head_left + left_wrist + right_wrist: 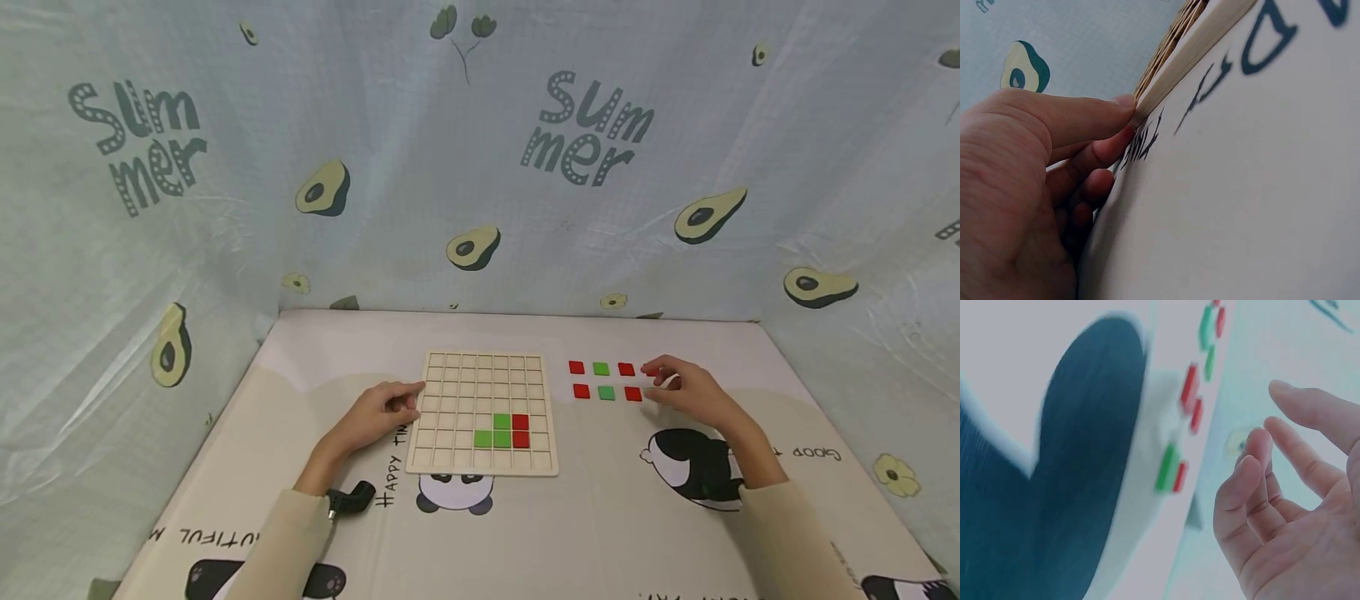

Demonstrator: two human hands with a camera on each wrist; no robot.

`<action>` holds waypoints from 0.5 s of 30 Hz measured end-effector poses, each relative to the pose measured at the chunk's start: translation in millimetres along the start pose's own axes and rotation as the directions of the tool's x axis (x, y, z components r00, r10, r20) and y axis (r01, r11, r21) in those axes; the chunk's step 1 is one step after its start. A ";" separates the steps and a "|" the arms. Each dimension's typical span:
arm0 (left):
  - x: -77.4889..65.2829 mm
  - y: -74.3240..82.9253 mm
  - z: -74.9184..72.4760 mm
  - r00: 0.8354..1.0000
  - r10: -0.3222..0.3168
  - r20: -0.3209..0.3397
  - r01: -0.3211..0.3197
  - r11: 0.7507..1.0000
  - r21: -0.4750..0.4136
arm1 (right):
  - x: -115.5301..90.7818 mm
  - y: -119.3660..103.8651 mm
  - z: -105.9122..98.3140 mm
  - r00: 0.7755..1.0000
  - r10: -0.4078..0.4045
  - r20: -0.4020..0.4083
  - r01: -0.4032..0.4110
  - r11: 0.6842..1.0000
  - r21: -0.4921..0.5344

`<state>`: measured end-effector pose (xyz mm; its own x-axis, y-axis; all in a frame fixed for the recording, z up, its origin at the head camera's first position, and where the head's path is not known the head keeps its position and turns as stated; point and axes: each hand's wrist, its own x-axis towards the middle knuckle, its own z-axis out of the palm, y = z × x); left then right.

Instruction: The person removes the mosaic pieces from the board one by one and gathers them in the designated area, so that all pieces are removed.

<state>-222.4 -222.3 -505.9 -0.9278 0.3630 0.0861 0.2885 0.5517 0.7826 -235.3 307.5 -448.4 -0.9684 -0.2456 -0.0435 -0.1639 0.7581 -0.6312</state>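
A pale wooden grid board (447,423) lies on the table, with several green tiles (502,422) and two red tiles (521,431) in its cells. My left hand (378,412) touches the board's left edge with thumb and forefinger tips; in the left wrist view its thumb (1094,115) is straight against the rim. Right of the board, loose red tiles (576,367) and green tiles (607,392) lie in two rows. Over their right end hovers my right hand (690,390), thumb and fingers apart. In the right wrist view, nothing shows between its fingers.
The tablecloth (600,517) carries printed pandas and lettering. Fabric curtains (390,250) with avocado prints stand along the table's back and sides. A black strap piece (352,498) sits at my left wrist.
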 end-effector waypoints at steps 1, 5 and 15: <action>-0.2 0.2 0.1 1.000 -0.001 0.000 0.001 1.000 -0.001 | 0.2 -4.5 1.6 1.000 -0.017 -0.003 0.017 1.000 -0.003; -0.7 1.0 0.3 1.000 -0.002 0.000 0.002 1.000 -0.007 | 0.4 -22.7 9.9 0.997 -0.079 -0.004 0.079 0.997 -0.009; -0.4 0.7 0.8 1.000 -0.003 -0.006 0.003 1.000 -0.002 | -3.3 -60.9 38.9 0.983 -0.180 0.029 0.179 0.983 0.028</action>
<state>-221.6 -221.5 -505.9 -0.9302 0.3566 0.0872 0.2850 0.5517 0.7839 -214.8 238.7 -440.0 -0.9174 -0.3950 0.0486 -0.3291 0.6845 -0.6505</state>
